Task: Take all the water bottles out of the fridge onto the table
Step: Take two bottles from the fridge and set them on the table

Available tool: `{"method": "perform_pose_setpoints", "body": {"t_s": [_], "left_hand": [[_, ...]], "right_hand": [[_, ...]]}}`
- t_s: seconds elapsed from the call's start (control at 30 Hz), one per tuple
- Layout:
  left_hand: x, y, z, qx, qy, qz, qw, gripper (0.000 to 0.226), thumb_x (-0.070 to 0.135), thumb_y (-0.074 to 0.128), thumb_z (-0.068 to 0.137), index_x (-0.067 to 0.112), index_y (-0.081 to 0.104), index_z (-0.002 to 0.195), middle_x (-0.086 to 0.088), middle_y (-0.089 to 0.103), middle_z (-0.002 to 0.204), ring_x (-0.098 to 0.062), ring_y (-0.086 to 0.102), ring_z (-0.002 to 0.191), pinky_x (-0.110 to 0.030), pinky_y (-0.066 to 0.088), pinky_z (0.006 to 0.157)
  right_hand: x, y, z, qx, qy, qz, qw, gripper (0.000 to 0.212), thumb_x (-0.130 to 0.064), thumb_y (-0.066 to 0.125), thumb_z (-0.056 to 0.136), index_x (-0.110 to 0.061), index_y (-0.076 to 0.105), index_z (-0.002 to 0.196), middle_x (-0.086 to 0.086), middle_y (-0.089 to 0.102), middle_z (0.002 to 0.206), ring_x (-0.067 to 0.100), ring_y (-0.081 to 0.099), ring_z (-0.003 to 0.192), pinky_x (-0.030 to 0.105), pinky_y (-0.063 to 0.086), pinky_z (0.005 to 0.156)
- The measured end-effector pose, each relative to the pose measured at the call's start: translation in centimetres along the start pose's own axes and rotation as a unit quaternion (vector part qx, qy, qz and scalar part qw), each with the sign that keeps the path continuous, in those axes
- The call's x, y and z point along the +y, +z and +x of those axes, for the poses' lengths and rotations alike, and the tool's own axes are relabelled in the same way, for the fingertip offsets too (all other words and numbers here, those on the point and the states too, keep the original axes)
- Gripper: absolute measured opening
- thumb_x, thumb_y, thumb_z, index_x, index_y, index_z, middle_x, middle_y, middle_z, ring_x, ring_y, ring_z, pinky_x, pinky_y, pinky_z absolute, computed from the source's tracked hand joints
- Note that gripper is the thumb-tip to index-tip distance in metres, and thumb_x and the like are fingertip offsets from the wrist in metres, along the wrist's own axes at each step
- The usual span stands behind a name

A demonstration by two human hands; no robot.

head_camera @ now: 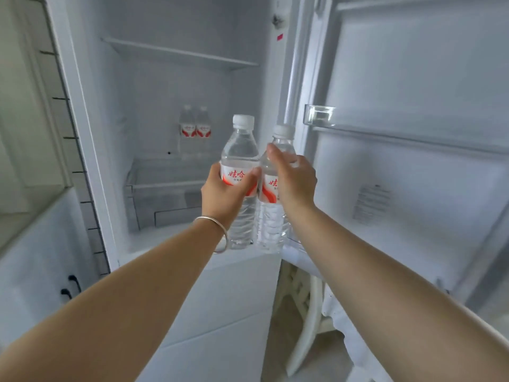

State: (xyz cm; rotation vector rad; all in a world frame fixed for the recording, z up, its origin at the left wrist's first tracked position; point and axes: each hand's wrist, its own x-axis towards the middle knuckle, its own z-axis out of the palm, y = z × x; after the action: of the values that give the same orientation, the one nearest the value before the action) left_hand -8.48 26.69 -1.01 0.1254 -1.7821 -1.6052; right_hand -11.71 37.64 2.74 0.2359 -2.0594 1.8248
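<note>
left hand: the left hand (223, 193) is wrapped around the label band of bottle A (239, 172), thumb across the front, bottle upright; bangle (217, 232) on the wrist.
right hand: the right hand (293, 180) is curled round the shoulder and upper label of bottle B (271, 216), forefinger tip up near the neck; bottle tilted slightly, cap leaning right.
bottles in hand: A and B are side by side in front of the open fridge (170, 78), bodies touching or just about; cannot tell which.
bottles left: two more bottles (195, 128) stand close together at the back of the lower shelf (165, 183), well behind the held pair.
table: not in view.
door: the door (413, 133) is open at right, its bin (319, 114) just beside and above bottle B's cap.
risk 1: bottle B is held high on its tapered shoulder, so the weight hangs below the grip; likely to slide or swing if the hand turns fast.
risk 2: a pull-back to the right could clip B's cap on the door bin or door edge.
risk 3: the two bottles could knock together on the way out and loosen either grip, more so if they are cold and wet; wetness not visible.
risk 4: both hands are full, so nothing is free to catch a slip or steady the door.
risk 5: the back pair is easy to miss, leaving the task half done.
progress: judged about halfway; two out, two inside.
</note>
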Motion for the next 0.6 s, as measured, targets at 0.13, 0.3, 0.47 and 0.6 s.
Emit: {"method": "perform_pose_setpoints", "body": {"t_s": [0.13, 0.3, 0.47, 0.6], "left_hand": [[2.6, 4.1, -6.3, -0.049, 0.000, -0.021, 0.999, 0.045, 0.045, 0.075, 0.069, 0.020, 0.058, 0.103, 0.009, 0.067, 0.089, -0.004, 0.064, 0.080, -0.013, 0.049, 0.067], [6.0, 10.1, -14.7, -0.101, -0.006, -0.042, 0.994, 0.041, 0.044, 0.075, 0.071, 0.023, 0.056, 0.100, 0.010, 0.067, 0.088, -0.005, 0.065, 0.081, -0.015, 0.050, 0.068], [9.1, 17.2, -23.2, -0.128, -0.031, -0.071, 0.989, 0.037, 0.040, 0.074, 0.073, 0.021, 0.057, 0.100, 0.009, 0.066, 0.087, -0.003, 0.064, 0.077, -0.013, 0.050, 0.065], [10.7, 22.9, -29.4, -0.162, -0.050, -0.082, 0.982, 0.035, 0.040, 0.073, 0.074, 0.019, 0.057, 0.097, 0.011, 0.064, 0.081, 0.000, 0.060, 0.071, -0.001, 0.042, 0.052]], "right_hand": [[0.0, -7.9, -2.8, 0.030, -0.002, -0.039, 0.999, 0.057, -0.061, 0.056, 0.079, -0.013, 0.064, 0.108, 0.000, 0.066, 0.109, 0.014, 0.060, 0.096, 0.028, 0.042, 0.079], [-0.1, -19.2, -6.0, 0.069, 0.001, -0.082, 0.994, 0.053, -0.062, 0.058, 0.077, -0.015, 0.063, 0.102, -0.005, 0.063, 0.092, 0.016, 0.060, 0.091, 0.034, 0.047, 0.079], [0.2, -31.2, -9.4, 0.086, -0.006, -0.136, 0.987, 0.056, -0.064, 0.060, 0.072, -0.017, 0.064, 0.103, -0.005, 0.064, 0.094, 0.014, 0.061, 0.089, 0.032, 0.046, 0.075], [0.8, -39.9, -11.5, 0.101, 0.010, -0.154, 0.983, 0.043, -0.058, 0.061, 0.078, -0.019, 0.064, 0.094, -0.003, 0.066, 0.094, 0.019, 0.064, 0.089, 0.037, 0.052, 0.082]]}}
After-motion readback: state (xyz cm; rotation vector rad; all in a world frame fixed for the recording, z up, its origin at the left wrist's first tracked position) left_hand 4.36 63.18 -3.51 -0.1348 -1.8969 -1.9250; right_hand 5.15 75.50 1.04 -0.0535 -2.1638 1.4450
